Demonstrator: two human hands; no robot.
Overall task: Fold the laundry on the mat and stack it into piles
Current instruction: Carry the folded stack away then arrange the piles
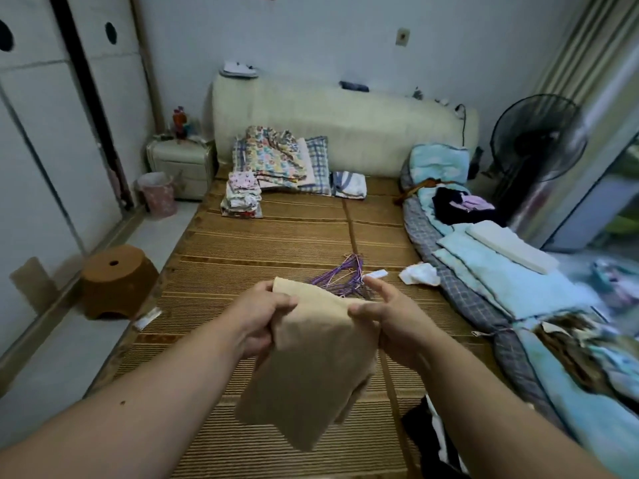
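A beige cloth (311,368) hangs in the air above the woven mat (276,236), held up by its top edge. My left hand (257,316) grips its upper left corner with curled fingers. My right hand (387,314) pinches the upper right edge with the thumb, the other fingers spread. A folded stack of small patterned clothes (242,197) stands at the far left of the mat. A white crumpled garment (420,274) lies at the mat's right edge. Dark and white clothing (432,440) lies at the near right.
Purple hangers (345,274) lie on the mat just beyond my hands. Pillows and folded bedding (280,160) sit by the headboard. Blue quilts (501,271) line the right side. A brown stool (116,280) and a pink bin (157,195) stand on the floor at left, a fan (536,140) at right.
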